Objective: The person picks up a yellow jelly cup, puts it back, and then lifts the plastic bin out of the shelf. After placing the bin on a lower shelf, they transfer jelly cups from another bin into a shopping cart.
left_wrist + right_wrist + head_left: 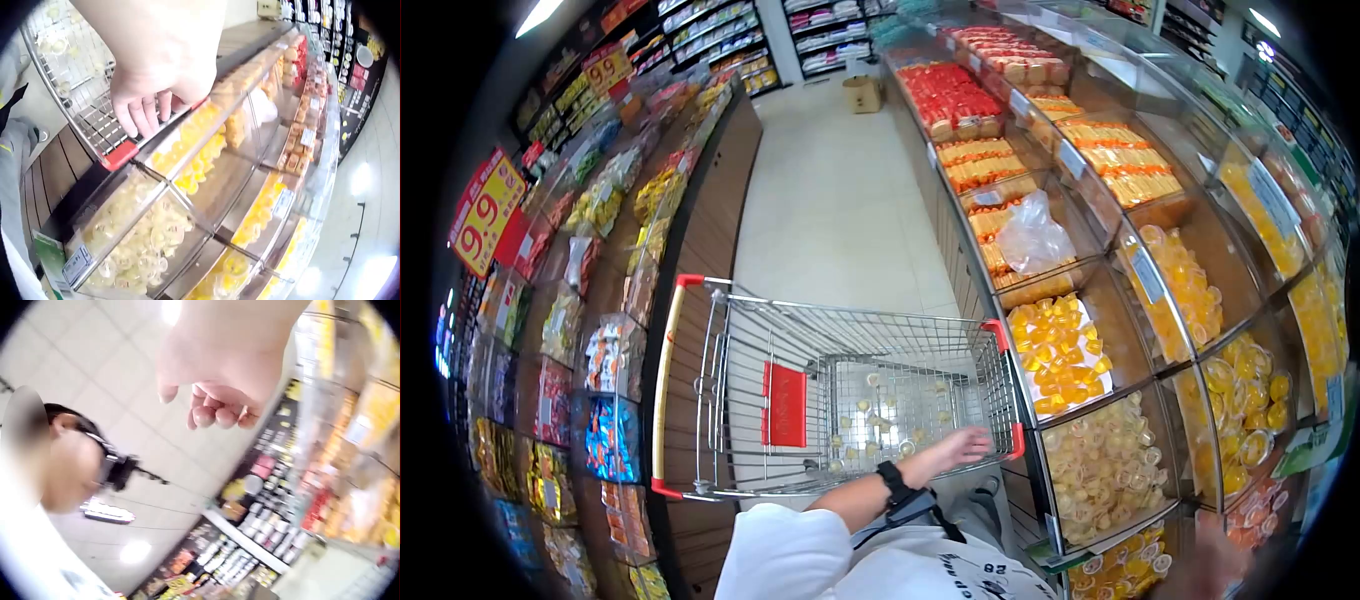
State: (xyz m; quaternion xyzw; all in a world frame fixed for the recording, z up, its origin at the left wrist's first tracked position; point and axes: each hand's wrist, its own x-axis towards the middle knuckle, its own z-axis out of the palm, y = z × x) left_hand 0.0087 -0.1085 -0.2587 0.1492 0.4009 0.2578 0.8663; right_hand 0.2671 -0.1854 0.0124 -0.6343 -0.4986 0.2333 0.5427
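Observation:
My left hand (956,452) is over the metal shopping cart (880,312), near its red corner cap (1017,441). In the left wrist view its fingers (145,115) are loosely bent and overlap the cart's rim, with nothing held. Several small pale jelly cups (863,406) lie scattered on the cart's bottom. Blurred at the lower right of the head view, my right hand (1218,556) is over the bins, close to pink jelly cups (1258,512). The right wrist view shows that hand's fingers (215,417) loosely curled, holding nothing.
Divided bins on the right hold pale jelly cups (1105,460), yellow ones (1055,350) and red packets (948,95). A clear plastic bag (1035,235) lies on them. Bagged snacks (610,440) line the left shelf. A cardboard box (862,94) stands down the aisle.

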